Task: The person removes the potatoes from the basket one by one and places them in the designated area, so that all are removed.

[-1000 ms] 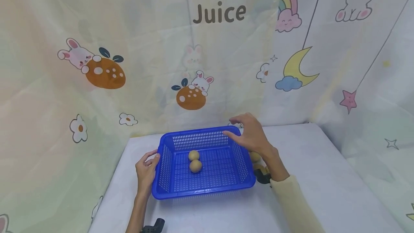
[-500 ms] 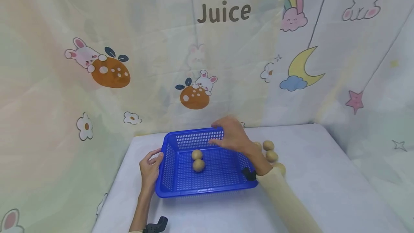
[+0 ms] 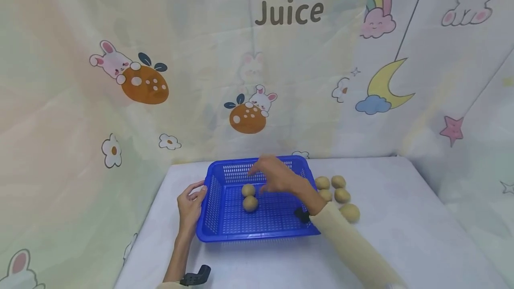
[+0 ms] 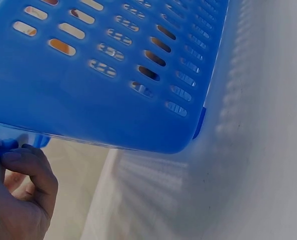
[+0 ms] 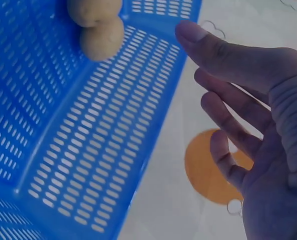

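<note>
A blue plastic basket [image 3: 269, 231] with slotted walls stands on the white table. Two round, light-brown potatoes lie touching each other on its floor, a rear potato [image 3: 248, 190] and a front potato [image 3: 250, 204]. My left hand [image 3: 190, 206] grips the basket's left rim, and in the left wrist view the thumb and fingers [image 4: 31, 172] pinch the edge. Over the basket hovers my right hand [image 3: 277, 175], just right of the potatoes, its fingers loosely bent and apart, holding nothing. The right wrist view shows the same hand [image 5: 253, 105] with a gap between thumb and fingers.
Several more potatoes [image 3: 342, 196] lie on the table [image 3: 401, 217] just right of the basket. A printed cloth backdrop [image 3: 289, 57] hangs behind the table and at both sides. Black wrist mounts [image 3: 196, 275] are strapped to the forearms.
My right hand has moved left from the basket's right rim to above its inside, uncovering the potatoes on the right. The left hand keeps its grip. The head view has shifted slightly.
</note>
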Tool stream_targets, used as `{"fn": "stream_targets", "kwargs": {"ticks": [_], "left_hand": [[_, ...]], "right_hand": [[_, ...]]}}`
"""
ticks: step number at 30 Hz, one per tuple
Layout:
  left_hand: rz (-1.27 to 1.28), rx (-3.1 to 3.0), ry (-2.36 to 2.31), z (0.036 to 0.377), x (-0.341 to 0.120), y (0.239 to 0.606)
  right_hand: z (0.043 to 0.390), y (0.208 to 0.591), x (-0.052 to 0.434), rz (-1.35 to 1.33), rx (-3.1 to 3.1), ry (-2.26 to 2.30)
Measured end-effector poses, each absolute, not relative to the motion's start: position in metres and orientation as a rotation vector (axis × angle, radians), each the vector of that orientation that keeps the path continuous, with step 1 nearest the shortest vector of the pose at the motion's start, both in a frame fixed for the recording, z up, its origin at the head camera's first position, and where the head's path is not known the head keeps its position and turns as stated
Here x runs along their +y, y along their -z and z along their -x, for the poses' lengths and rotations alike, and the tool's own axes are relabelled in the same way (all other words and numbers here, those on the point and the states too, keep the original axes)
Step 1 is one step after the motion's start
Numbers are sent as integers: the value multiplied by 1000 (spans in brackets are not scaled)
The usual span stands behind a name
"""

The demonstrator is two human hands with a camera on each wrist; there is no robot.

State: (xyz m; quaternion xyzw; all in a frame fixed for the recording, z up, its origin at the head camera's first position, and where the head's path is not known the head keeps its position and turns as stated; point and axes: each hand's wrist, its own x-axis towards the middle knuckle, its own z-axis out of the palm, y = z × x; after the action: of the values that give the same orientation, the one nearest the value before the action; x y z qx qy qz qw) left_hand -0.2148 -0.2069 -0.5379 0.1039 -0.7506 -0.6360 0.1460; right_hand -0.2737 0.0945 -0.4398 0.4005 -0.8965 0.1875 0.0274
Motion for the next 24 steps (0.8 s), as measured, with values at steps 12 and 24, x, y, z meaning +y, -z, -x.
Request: {"fn": "stream_targets", "kwargs": {"ticks": [12,24], "left_hand": [[-298,-2161,1837,216,-208,537],[-282,-2147,1843,216,-208,538]], "right_hand": [[280,464,72,-1380,-2876,-447],[285,483,61,-1438,-2877,-359]]}}
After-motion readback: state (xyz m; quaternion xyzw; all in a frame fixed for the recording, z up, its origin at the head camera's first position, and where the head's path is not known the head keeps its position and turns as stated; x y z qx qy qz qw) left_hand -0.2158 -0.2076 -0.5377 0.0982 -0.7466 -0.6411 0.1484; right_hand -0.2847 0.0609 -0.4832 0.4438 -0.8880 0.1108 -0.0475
